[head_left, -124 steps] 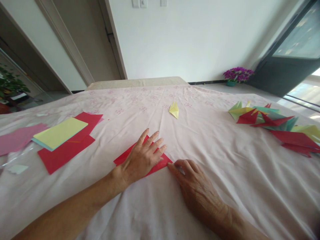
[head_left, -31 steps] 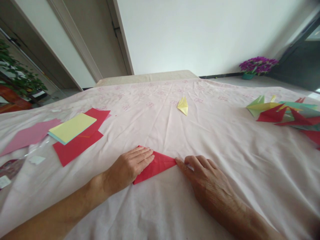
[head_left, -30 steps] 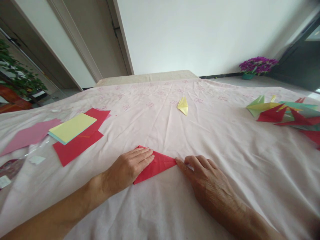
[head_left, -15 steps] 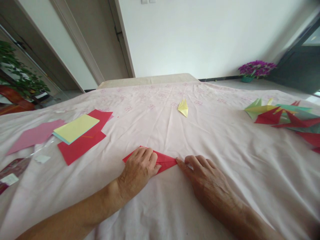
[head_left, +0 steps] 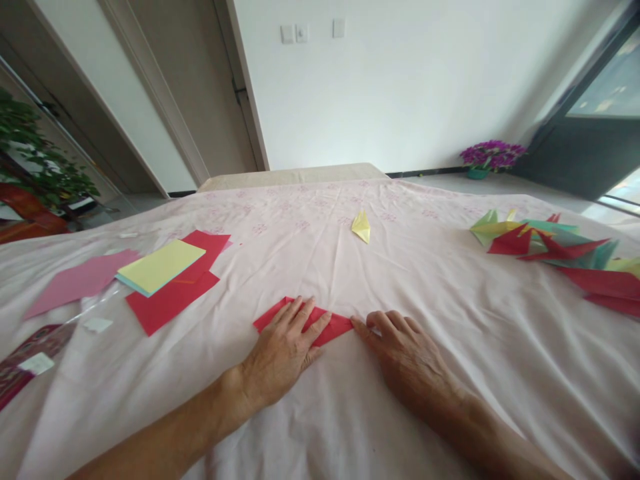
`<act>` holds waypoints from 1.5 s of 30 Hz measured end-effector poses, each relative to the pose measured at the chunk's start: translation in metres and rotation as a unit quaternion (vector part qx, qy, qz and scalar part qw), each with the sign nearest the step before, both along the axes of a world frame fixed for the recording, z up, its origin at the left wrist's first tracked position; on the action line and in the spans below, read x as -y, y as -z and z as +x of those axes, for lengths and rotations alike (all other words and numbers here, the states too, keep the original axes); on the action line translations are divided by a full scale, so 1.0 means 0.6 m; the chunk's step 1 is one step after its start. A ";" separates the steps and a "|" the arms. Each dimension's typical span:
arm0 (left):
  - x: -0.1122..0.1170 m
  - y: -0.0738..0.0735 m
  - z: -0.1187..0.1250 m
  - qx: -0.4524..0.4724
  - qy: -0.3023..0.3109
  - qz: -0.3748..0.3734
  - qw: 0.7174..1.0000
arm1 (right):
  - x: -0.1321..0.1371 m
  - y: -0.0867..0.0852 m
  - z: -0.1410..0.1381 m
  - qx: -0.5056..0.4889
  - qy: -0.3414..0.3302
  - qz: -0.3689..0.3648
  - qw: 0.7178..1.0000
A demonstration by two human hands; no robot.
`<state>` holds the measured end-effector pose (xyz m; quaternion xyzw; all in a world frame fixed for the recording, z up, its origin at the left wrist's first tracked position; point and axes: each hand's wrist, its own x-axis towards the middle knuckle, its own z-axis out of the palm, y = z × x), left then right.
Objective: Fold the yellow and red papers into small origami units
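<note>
From where I stand, a leafy plant (head_left: 53,173) is farthest to the left of the folded red paper (head_left: 338,328), beyond the cloth-covered bench (head_left: 430,287). Nearer on that same side lies a dark red packet (head_left: 20,370) with a white label, then some pink paper (head_left: 80,283) and a small white scrap (head_left: 98,325). Next, closer to the folded paper but well apart from it, a yellow sheet (head_left: 163,263) rests over a blue one, both lying across red sheets (head_left: 173,303).

The left hand (head_left: 280,350) lies on the folded red paper itself, fingers spread, grasping nothing. Beyond the paper and slightly to its right sits a yellow folded piece (head_left: 361,227). The right hand (head_left: 407,357) has its fingers bent, a fingertip at the paper's right-hand point; I can't tell whether it pinches it. Far right of the paper, purple flowers (head_left: 493,155) stand on the floor, and colourful folded shapes (head_left: 563,252) are heaped on the bench.
</note>
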<state>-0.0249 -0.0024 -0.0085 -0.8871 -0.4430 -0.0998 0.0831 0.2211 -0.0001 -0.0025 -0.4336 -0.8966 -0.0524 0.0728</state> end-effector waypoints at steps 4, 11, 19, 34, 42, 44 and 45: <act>0.006 0.001 -0.011 0.009 0.001 0.004 1.000 | 0.002 -0.016 0.002 -0.005 -0.001 -0.011 1.000; 0.009 0.014 -0.021 0.009 -0.023 -0.006 1.000 | 0.022 -0.054 -0.063 -0.082 0.009 0.032 0.996; 0.007 0.022 -0.033 0.010 -0.012 -0.004 1.000 | 0.047 0.021 -0.120 -0.080 -0.023 0.062 0.995; 0.009 0.020 -0.078 0.029 -0.052 -0.051 0.997 | 0.051 0.022 -0.107 -0.037 0.050 -0.008 0.998; -0.033 0.011 -0.114 0.245 -0.047 -0.189 0.950 | 0.044 0.013 -0.066 -0.009 0.150 -0.047 0.987; -0.051 0.004 -0.131 0.267 -0.047 -0.202 0.941 | 0.047 0.008 -0.059 -0.026 0.187 -0.057 0.980; -0.058 0.002 -0.138 0.276 -0.049 -0.205 0.938 | 0.050 0.006 -0.059 -0.041 0.201 -0.059 0.977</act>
